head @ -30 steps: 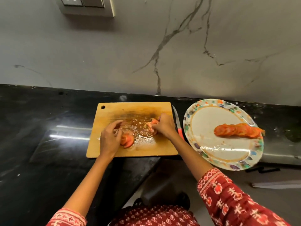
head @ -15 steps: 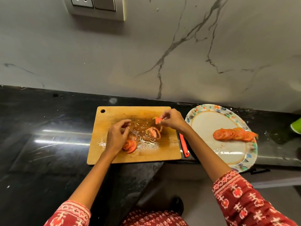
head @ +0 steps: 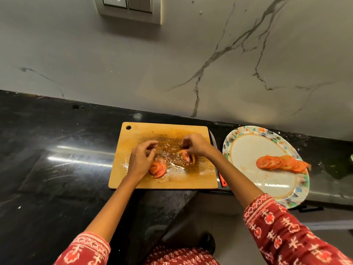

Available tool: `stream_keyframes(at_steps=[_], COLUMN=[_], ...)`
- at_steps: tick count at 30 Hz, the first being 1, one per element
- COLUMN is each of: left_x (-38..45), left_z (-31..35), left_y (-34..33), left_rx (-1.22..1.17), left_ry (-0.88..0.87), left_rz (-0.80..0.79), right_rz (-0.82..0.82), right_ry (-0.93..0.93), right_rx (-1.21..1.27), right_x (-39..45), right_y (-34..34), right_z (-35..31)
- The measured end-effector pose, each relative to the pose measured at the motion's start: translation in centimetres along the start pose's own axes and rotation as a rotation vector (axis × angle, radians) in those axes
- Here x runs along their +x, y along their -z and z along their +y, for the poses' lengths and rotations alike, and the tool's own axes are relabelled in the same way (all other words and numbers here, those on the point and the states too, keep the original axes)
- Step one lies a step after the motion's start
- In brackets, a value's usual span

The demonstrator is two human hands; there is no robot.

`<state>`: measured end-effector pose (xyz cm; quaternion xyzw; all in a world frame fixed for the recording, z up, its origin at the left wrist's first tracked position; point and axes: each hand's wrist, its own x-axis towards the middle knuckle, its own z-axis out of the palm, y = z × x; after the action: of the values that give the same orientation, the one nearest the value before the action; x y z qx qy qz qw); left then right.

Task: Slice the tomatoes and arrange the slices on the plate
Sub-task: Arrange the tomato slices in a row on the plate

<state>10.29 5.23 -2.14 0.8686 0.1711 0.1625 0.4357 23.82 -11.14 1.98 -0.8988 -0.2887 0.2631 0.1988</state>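
Observation:
A wet wooden cutting board point(head: 198, 180) lies on the black counter. One fan of tomato slices point(head: 157, 169) rests on it under my left hand point(head: 141, 161), whose fingers are curled and apart, holding nothing. A second small pile of tomato slices point(head: 189, 159) lies mid-board, and the fingertips of my right hand point(head: 195, 145) pinch it from above. To the right, a row of overlapping tomato slices point(head: 280, 162) lies on the flower-rimmed plate point(head: 246, 142). The knife point(head: 222, 180), red-handled, lies between board and plate, blade towards the wall.
The black counter point(head: 57, 159) runs left and ends in a front edge just below the board. A marble wall with a switch panel point(head: 129, 6) rises behind. Something green point(head: 351, 157) shows at the far right edge.
My right hand, which held a small tomato piece raised above the board, has come down onto the middle pile. My left hand has stayed over the left slices.

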Motion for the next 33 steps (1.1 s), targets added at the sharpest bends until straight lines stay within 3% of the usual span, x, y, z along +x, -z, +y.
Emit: stream_keyframes(at_steps=[9, 19, 26, 33], left_x=[-0.1, 1.4, 2.0, 1.7], left_z=[0.7, 4.9, 6.4, 10.4], left_y=[-0.7, -3.8, -6.8, -13.0], left_rx=[0.007, -0.098, -0.125, -0.133], left_ry=[-0.034, -0.087, -0.148, -0.196], left_rz=[-0.063, -0.317, -0.327, -0.430], right_rz=[-0.087, -0.056, 0.115, 0.516], right_ry=[-0.024, 0.061, -0.013, -0.388], right_rx=[0.031, 0.273, 0.458, 0.466], right_x=[-0.1, -2.8, -6.6, -12.0], right_y=[0.3, 2.8, 4.1, 6.6], right_z=[0.3, 1.8, 4.1, 11.9])
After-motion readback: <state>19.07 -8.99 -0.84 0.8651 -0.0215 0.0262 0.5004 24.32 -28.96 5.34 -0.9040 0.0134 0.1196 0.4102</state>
